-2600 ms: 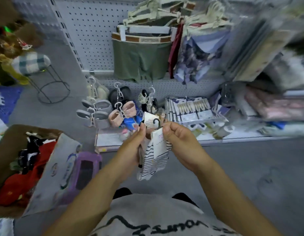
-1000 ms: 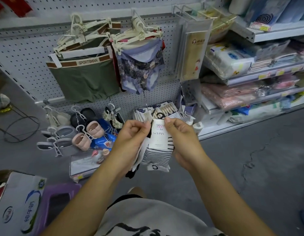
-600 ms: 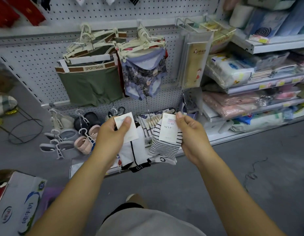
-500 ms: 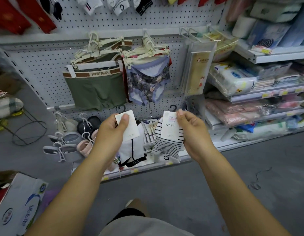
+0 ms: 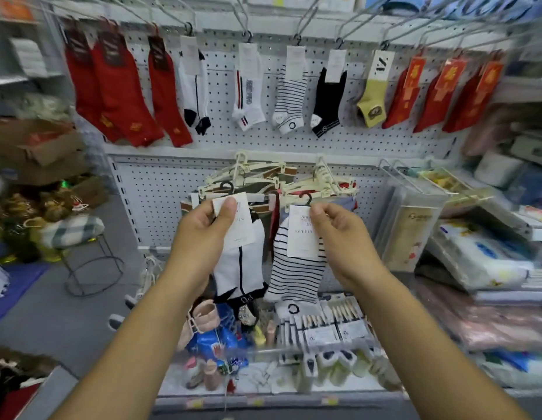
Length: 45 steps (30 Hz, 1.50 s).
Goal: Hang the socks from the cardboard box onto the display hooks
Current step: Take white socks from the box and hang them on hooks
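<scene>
Head view, right hand (image 5: 345, 241) pinching striped sock (image 5: 297, 275), "C"

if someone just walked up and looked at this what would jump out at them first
First, the two hands in the middle: the left hand pinches the card of a white sock with a black line, and the right hand pinches the card of a striped sock. Above them, socks hang in a row from display hooks on the pegboard, with bright red socks at both ends.
</scene>
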Each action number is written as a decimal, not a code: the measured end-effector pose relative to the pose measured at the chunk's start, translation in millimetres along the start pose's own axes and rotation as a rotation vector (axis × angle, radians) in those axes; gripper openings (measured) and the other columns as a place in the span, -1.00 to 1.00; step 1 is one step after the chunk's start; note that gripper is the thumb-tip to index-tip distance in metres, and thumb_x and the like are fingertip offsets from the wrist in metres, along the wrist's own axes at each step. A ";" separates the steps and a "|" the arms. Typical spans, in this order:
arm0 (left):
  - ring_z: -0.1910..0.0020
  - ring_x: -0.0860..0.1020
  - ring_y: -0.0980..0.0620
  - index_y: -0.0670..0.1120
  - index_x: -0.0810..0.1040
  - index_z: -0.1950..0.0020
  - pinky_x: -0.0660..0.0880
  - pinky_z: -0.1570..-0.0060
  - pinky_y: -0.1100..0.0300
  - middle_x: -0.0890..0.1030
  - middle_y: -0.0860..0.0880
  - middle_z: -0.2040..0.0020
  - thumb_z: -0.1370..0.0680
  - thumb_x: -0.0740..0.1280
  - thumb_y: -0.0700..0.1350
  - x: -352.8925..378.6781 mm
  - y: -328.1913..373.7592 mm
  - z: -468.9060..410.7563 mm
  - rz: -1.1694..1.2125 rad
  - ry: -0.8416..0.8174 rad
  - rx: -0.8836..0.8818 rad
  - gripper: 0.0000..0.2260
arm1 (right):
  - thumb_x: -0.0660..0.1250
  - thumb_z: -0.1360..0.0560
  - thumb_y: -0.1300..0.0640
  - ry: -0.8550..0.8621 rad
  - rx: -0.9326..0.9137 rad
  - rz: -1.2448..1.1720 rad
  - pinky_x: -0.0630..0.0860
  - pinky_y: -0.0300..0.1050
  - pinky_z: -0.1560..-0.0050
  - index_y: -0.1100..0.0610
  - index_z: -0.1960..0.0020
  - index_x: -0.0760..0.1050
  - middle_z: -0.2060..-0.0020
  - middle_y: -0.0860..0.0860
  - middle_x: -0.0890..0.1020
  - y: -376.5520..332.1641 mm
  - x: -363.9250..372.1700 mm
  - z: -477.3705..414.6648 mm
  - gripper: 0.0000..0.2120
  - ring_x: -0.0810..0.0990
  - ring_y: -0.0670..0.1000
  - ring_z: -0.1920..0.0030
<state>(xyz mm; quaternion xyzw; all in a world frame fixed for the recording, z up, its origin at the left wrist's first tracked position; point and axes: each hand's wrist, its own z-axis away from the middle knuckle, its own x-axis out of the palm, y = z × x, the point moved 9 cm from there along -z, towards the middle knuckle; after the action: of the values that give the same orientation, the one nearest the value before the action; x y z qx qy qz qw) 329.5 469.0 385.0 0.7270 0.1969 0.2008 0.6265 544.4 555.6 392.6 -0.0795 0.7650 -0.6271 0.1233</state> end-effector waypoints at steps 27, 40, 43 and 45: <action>-0.14 0.66 -0.10 0.01 0.65 -0.05 0.53 -0.23 -0.01 0.73 -0.05 -0.06 -0.69 0.24 0.09 76.6 115.9 -328.7 -0.062 -0.166 0.211 -0.76 | 0.20 -0.67 0.00 0.407 -0.278 0.160 0.43 -0.23 0.20 0.11 -0.15 0.57 0.09 -0.04 0.58 -126.0 -16.1 -397.4 -0.76 0.50 -0.12 0.17; -0.16 0.65 -0.08 -0.01 0.66 -0.08 0.50 -0.29 -0.02 0.73 -0.05 -0.08 -0.69 0.23 0.08 89.1 114.3 -341.5 -0.110 -0.079 0.210 -0.74 | 0.19 -0.67 -0.02 0.195 -0.409 0.243 0.41 -0.38 0.27 0.06 -0.06 0.52 0.17 -0.10 0.56 -137.8 -3.5 -443.7 -0.80 0.48 -0.16 0.21; -0.16 0.66 -0.06 0.01 0.66 -0.07 0.51 -0.31 -0.03 0.73 -0.04 -0.07 -0.69 0.24 0.09 90.6 113.0 -344.0 -0.095 -0.065 0.211 -0.75 | 0.18 -0.68 -0.01 0.152 -0.409 0.276 0.39 -0.33 0.33 0.08 -0.04 0.51 0.20 -0.08 0.55 -135.5 -0.9 -447.0 -0.80 0.45 -0.14 0.27; -0.14 0.66 -0.05 -0.01 0.66 -0.06 0.48 -0.31 -0.03 0.73 -0.06 -0.08 -0.69 0.23 0.09 92.6 111.1 -346.4 -0.093 -0.068 0.215 -0.73 | 0.20 -0.67 -0.01 0.138 -0.404 0.289 0.41 -0.28 0.26 0.06 -0.05 0.52 0.18 -0.12 0.58 -135.7 -3.5 -447.6 -0.82 0.50 -0.17 0.23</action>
<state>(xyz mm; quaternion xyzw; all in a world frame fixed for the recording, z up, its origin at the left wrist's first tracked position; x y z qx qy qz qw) 224.8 791.6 545.8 0.7864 0.2296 0.1243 0.5599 414.1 950.0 607.7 0.0507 0.8848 -0.4413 0.1407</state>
